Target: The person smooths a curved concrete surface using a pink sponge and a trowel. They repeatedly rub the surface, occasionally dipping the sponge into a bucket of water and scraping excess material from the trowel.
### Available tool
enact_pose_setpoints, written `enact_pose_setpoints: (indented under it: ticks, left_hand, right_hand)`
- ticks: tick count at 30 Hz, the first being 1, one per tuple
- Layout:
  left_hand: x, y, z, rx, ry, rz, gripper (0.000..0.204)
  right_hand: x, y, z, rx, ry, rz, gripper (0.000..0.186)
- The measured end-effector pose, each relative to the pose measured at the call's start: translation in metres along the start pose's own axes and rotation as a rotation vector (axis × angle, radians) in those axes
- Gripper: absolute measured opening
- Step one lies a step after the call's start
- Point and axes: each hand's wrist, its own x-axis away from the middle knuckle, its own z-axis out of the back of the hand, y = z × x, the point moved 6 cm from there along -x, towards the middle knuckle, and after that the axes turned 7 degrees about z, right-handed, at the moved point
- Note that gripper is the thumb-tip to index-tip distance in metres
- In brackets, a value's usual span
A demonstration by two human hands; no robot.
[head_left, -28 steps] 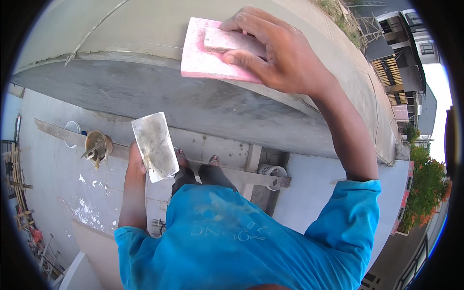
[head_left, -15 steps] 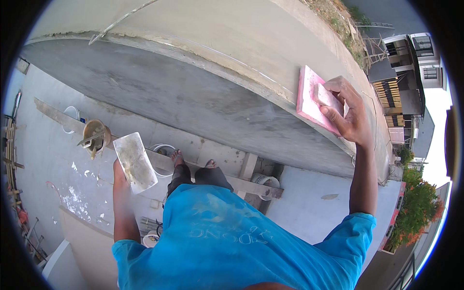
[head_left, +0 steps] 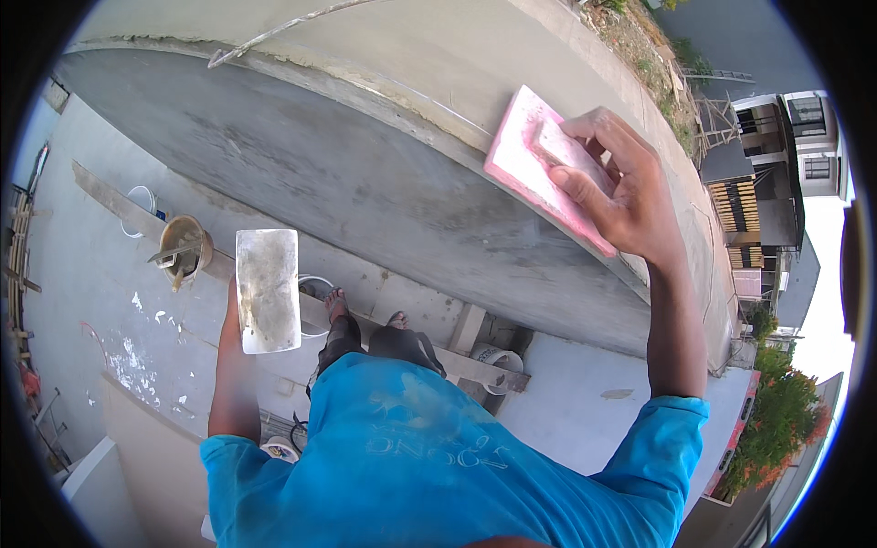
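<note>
My right hand (head_left: 623,187) is closed round the block handle of a pink plastering float (head_left: 513,137). The float's flat face lies at the top edge of a wall (head_left: 384,192) coated in grey plaster. Low on the left, my left forearm (head_left: 236,374) runs up behind a pale rectangular plasterer's hawk (head_left: 268,297). Grey smears mark the hawk's face. It hides my left hand, which bears it from behind, so those fingers do not show.
Beneath me a long plank (head_left: 119,206) runs along the wall, and my feet (head_left: 336,303) are on it. Beside it stand a brown bucket (head_left: 203,239) with a tool inside and a white bucket (head_left: 498,358). A thin rod (head_left: 274,33) lies across the wall top.
My right hand and the float have slid left along the wall's top edge. The hawk has turned more upright and shifted slightly right.
</note>
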Motion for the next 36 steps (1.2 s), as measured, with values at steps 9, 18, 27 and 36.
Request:
enact_pose_setpoints:
  ticks: [9, 18, 27, 36]
  left_hand:
    - [0.004, 0.024, -0.014, -0.024, -0.016, 0.008, 0.051]
    - [-0.038, -0.002, -0.057, -0.405, -0.156, -0.041, 0.035]
    - [-0.007, -0.004, -0.056, -0.089, -0.200, 0.072, 0.036]
    - [0.000, 0.006, -0.140, -0.746, -0.536, -0.134, 0.055]
  right_hand:
    - [0.029, 0.074, 0.024, 0.134, 0.168, -0.288, 0.037]
    - [-0.003, 0.060, -0.014, 0.127, 0.288, 0.262, 0.039]
    - [0.128, 0.072, 0.021, -0.037, 0.121, -0.162, 0.036]
    - [0.120, 0.092, 0.054, 0.155, 0.230, -0.452, 0.034]
